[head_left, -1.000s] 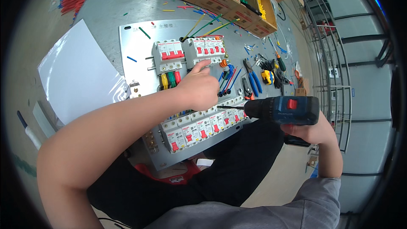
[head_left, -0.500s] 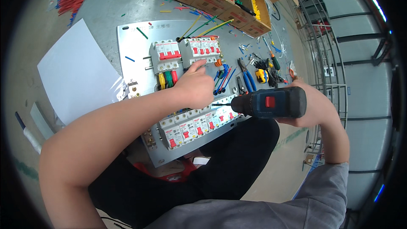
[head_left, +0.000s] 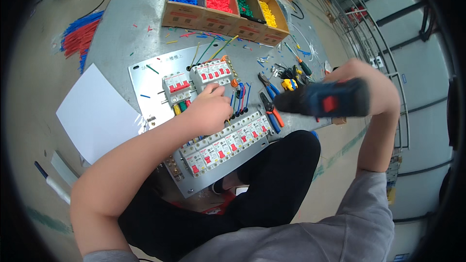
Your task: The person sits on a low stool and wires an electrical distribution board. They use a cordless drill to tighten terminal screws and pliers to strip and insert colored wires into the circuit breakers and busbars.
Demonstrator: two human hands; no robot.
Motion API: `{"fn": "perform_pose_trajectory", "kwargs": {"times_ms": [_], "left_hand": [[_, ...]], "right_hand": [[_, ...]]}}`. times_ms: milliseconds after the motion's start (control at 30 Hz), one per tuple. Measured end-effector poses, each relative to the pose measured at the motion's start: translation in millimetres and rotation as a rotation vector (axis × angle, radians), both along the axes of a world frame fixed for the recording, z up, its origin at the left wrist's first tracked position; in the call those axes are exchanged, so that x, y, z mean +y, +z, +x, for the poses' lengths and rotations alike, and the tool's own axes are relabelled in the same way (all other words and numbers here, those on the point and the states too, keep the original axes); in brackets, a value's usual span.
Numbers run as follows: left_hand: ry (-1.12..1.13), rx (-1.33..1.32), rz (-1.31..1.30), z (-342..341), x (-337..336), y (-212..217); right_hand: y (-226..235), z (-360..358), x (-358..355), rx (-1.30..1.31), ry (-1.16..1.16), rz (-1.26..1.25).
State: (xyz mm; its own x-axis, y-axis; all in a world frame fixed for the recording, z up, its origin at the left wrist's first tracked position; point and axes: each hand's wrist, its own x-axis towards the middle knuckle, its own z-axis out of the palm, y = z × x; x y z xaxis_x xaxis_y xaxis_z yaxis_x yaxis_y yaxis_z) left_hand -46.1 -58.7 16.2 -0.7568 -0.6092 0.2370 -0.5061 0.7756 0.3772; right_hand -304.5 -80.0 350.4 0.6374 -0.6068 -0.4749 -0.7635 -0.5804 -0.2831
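Note:
A metal panel (head_left: 145, 75) lies across my lap and the table edge, fitted with circuit breakers. My left hand (head_left: 209, 111) rests over its middle with curled fingers, its fingertips at the lower edge of the upper breaker row (head_left: 213, 72). What those fingers pinch, if anything, is hidden. A three-pole breaker (head_left: 176, 87) sits to the left of that hand, and a longer breaker row (head_left: 225, 146) runs below it. Blue and red wires (head_left: 242, 99) stand up to its right. My right hand (head_left: 378, 87) grips a dark cordless drill (head_left: 320, 102), blurred by motion, raised right of the panel.
Beyond the panel stands a divided cardboard box (head_left: 204, 18) of coloured sleeves. Pliers (head_left: 268, 85), wire strippers (head_left: 270, 108), a tape measure (head_left: 289, 84) and a screwdriver (head_left: 302, 64) lie to the right. A white sheet (head_left: 97, 116) is at left; a metal rack (head_left: 374, 43) stands far right.
The drill has moved right, and its bit no longer reaches over the lower breakers. My left hand has shifted slightly left, its index finger now more bent. The view has tilted, showing more of the box.

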Motion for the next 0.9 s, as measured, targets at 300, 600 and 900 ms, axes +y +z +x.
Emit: {"fn": "perform_pose_trajectory", "kwargs": {"times_ms": [300,600,900], "left_hand": [[0.197,-0.008,-0.292,47,-30,36],[0.274,0.125,-0.054,39,-36,29],[0.284,0.135,0.101,38,-40,35]], "right_hand": [[-128,-119,10,-1.1,-0.984,-0.411],[-283,-222,9,-1.347,-1.282,-0.562],[-320,-240,14,-1.305,-1.205,-0.63]]}}
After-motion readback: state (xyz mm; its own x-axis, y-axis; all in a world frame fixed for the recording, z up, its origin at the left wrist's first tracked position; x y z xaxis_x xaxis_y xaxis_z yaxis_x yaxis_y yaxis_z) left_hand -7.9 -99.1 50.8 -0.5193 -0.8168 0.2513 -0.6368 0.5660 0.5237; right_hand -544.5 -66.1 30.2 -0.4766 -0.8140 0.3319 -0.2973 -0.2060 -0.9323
